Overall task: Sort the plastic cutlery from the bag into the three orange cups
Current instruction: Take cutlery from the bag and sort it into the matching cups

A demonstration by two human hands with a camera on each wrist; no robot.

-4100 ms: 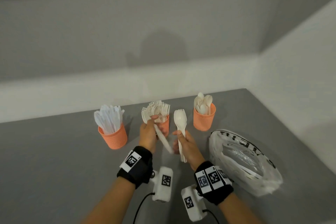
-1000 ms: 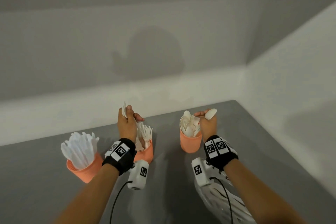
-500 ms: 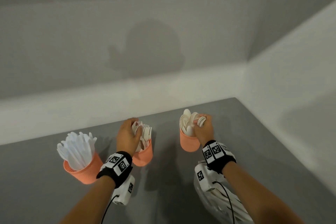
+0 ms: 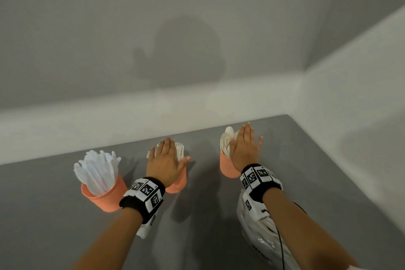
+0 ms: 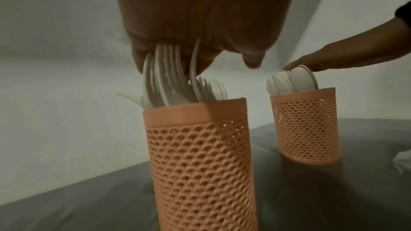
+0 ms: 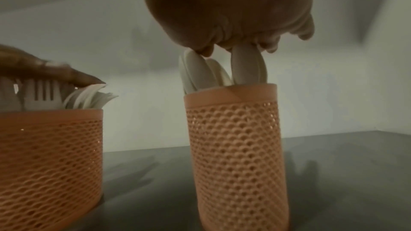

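Hands that a second ago each pinched a utensil now lie flat, left hand pressing forks down, right hand pressing spoons down into their orange cups, so that pair is sorted.

A grey table fills the lower view, set into a corner. Pale walls rise behind and to the right, with a soft shadow on the back wall.
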